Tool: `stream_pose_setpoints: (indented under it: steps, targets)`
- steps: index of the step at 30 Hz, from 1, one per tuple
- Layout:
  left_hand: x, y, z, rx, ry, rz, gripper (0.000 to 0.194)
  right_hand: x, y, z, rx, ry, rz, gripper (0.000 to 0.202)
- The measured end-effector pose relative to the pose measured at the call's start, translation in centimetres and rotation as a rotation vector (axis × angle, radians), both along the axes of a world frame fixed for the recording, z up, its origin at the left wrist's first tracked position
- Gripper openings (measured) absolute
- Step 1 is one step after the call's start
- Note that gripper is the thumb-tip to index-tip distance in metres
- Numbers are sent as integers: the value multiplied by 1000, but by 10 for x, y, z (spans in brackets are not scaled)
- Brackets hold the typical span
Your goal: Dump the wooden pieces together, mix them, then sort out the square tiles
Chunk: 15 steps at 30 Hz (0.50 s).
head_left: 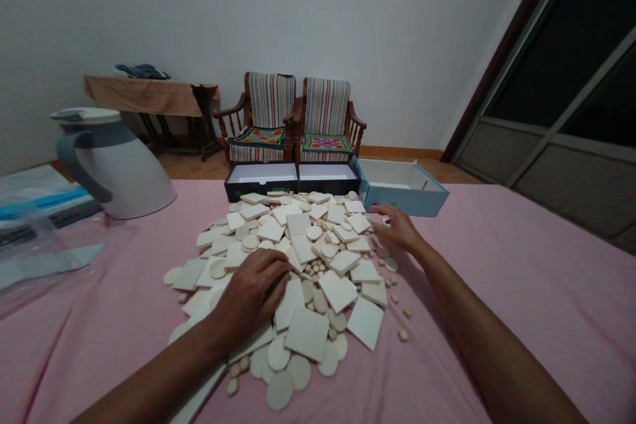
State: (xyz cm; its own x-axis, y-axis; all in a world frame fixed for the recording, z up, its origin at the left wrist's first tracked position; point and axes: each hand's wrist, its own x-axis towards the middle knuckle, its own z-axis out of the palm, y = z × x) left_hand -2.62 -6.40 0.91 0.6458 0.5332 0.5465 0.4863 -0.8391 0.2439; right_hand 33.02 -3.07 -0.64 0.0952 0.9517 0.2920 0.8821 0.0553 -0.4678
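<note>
Pale wooden pieces lie in a broad heap in front of me: square tiles [307, 332], round discs [279, 389] and small cubes [403, 335]. My left hand [254, 288] rests palm down on the heap's near left side, its fingers loosely bent over the tiles and a gap showing between them; the fingertips are partly hidden. At the right edge of the heap, my right hand [397, 228] reaches out with fingers apart, just in front of a light blue box [405, 201]. I can make out nothing gripped in either hand.
Two black open boxes [262, 190] with white insides stand behind the heap. A white and grey jug [124, 172] is at the left, beside clear plastic wrapping [54, 258]. Pink cloth [501, 265] covers the table. Two wooden armchairs [293, 112] stand beyond.
</note>
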Motion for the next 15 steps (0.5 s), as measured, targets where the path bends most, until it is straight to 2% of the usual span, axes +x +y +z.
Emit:
stream_pose_setpoints:
  steps: [4, 10, 13, 15]
  targets:
    - [0, -1, 1, 3, 1, 7, 16, -21, 3, -11, 36, 21, 52, 53]
    - [1, -3, 5, -4, -5, 13, 17, -35, 2, -21, 83, -6, 33, 43]
    - [2, -3, 5, -1, 3, 7, 17, -36, 1, -18, 111, 111, -33, 43]
    - [2, -3, 5, -6, 2, 7, 17, -33, 1, -14, 95, 277, -93, 42]
